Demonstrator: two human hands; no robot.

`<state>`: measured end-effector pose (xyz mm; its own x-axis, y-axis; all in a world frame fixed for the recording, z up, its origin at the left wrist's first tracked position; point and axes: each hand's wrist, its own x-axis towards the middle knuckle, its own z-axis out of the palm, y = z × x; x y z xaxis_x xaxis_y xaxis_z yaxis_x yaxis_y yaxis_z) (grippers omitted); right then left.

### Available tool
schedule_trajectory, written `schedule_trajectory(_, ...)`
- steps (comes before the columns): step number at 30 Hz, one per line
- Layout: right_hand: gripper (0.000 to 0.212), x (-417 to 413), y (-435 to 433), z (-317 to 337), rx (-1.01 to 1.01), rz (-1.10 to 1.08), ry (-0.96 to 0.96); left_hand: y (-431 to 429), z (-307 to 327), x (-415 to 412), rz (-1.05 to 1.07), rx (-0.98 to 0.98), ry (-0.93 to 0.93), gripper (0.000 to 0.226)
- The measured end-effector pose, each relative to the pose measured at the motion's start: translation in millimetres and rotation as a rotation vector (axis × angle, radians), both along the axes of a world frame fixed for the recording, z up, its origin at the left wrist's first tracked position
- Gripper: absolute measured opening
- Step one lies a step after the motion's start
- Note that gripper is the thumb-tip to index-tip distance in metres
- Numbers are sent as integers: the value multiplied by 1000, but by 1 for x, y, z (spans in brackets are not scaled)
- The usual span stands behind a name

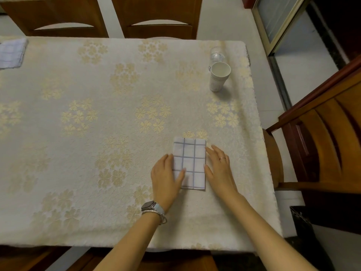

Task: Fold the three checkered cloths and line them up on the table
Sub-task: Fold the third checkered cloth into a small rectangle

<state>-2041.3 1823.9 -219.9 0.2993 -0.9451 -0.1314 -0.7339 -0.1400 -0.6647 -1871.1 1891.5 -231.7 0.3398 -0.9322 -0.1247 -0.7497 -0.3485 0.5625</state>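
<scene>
A white cloth with a blue check (192,160), folded into a small upright rectangle, lies flat on the table (97,133) near its right front corner. My left hand (167,178) rests flat at the cloth's left edge, its thumb lying across the lower left part. My right hand (217,166) lies flat against the cloth's right edge with fingers straight. More checkered cloth (11,52) lies at the far left edge of the table, partly cut off by the frame.
A stack of white paper cups (218,76) stands at the back right with a clear glass (216,55) behind it. Wooden chairs (156,18) stand along the far side and another chair (322,143) at the right end. The tablecloth is cream with gold flowers.
</scene>
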Motion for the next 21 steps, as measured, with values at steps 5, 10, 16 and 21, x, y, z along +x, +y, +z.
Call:
schedule_trajectory(5, 46, 6, 15, 4, 221, -329, -268, -20, 14, 3, 299, 50, 216, 41)
schedule_trajectory(10, 46, 12, 12, 1, 251, -394, -285, -34, 17, 2, 320, 156, 369, 26)
schedule_trajectory(16, 46, 13, 5, 6, 282, -397, -291, -39, 27, -6, 324, 158, 610, 17)
schedule_trajectory(21, 50, 11, 1, 15, 407, -433, -386, -35, 42, -11, 413, 175, 874, 22)
